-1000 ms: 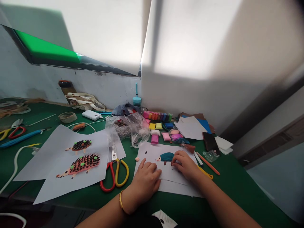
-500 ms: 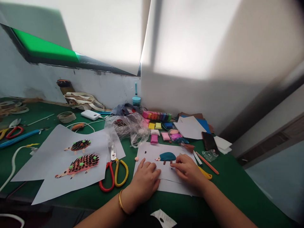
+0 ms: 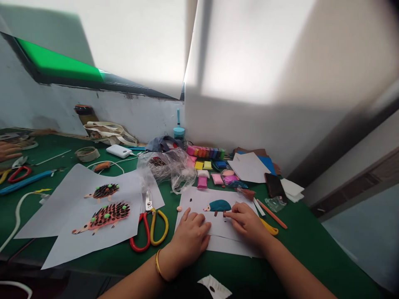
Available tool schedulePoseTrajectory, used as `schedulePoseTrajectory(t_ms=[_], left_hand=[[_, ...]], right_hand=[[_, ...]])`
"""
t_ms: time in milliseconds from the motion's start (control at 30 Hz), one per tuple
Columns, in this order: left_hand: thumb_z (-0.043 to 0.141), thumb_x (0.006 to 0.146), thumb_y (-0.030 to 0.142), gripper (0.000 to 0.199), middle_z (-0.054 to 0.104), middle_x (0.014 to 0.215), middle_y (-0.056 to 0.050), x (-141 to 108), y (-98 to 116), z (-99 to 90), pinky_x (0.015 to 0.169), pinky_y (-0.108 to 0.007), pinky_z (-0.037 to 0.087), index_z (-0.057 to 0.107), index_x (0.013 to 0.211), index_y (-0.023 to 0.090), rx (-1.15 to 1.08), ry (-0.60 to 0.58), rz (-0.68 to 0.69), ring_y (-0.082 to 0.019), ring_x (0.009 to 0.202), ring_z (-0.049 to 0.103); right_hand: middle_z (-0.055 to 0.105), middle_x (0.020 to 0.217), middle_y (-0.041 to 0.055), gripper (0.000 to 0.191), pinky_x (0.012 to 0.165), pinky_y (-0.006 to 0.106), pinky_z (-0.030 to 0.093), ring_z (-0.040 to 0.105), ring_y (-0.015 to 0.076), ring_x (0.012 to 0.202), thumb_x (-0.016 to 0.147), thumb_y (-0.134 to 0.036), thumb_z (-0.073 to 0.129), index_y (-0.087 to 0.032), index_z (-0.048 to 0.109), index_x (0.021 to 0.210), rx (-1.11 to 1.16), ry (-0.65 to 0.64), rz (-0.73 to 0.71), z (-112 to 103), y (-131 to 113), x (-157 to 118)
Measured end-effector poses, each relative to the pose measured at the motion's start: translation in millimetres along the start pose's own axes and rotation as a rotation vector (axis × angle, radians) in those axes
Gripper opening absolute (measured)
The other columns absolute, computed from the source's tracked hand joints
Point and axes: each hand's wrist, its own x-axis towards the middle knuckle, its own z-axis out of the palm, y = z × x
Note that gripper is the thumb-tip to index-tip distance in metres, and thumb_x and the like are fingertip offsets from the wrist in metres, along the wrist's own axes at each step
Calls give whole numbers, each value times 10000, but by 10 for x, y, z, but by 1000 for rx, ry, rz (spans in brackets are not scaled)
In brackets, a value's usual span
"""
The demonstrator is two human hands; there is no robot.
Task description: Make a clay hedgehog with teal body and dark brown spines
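A white sheet of paper (image 3: 199, 199) lies on the green table, bearing a hedgehog figure with a teal clay body (image 3: 220, 205), a pale face and small brown legs. My left hand (image 3: 191, 232) rests flat on the paper's lower left, fingers slightly apart and nothing in it. The index fingertip of my right hand (image 3: 245, 220) touches the rear brown leg below the teal body; its other fingers are bent, with nothing visible between them. A small dark piece (image 3: 191, 199) sits on the paper, and a pale pink ball (image 3: 179, 208) is at its left edge.
Red-and-yellow scissors (image 3: 149, 224) lie left of my left hand, by papers with two finished hedgehogs (image 3: 109, 214). Clay packets (image 3: 202, 182) and a plastic bag (image 3: 168, 166) are behind. An orange stick (image 3: 272, 214) lies right. Another person's hand (image 3: 9, 150) shows at far left.
My right index finger has straightened a little at the brown leg, while my left hand stays put. Another person's hand has come into view at the far left.
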Motion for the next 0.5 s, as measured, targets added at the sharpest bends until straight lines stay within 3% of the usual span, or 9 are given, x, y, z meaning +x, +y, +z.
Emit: schedulePoseTrajectory(t_ms=[500], left_hand=[[558, 893, 298, 253, 590, 1117, -41, -5, -1, 4, 1128, -550, 241, 602, 1142, 273, -5, -6, -3, -248, 1083, 515]], right_hand=[[594, 912, 60, 311, 793, 375, 435, 531, 206, 863, 862, -144, 548, -284, 720, 1079, -87, 10, -75, 34, -48, -27]])
